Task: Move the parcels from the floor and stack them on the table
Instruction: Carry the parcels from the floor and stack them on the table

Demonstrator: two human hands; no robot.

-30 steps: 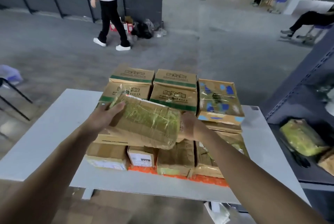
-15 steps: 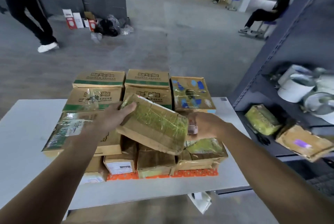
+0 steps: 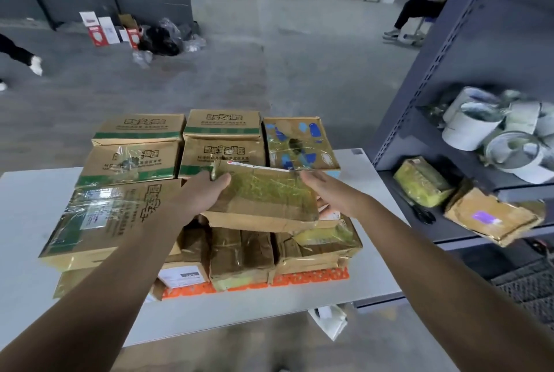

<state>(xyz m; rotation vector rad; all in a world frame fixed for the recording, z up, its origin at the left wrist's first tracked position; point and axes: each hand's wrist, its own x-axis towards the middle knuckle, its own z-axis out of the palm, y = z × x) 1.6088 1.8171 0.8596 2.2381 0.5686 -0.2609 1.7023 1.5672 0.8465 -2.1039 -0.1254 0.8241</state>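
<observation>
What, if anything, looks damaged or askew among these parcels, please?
The taped parcel gripped by the left hand and right hand is tilted, its near edge torn and crumpled. Behind it, the box with blue patches has a dark hole in its top.

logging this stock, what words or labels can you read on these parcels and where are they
"智能安全插座": rear left box.
"智能安全插座": rear middle box.
"智能安全插座": front middle box.
"…插座": front left box, rest under tape.
Large left box: big sideways characters, blurred.
Small print under titles, labels on held parcel and small box: unreadable.
</observation>
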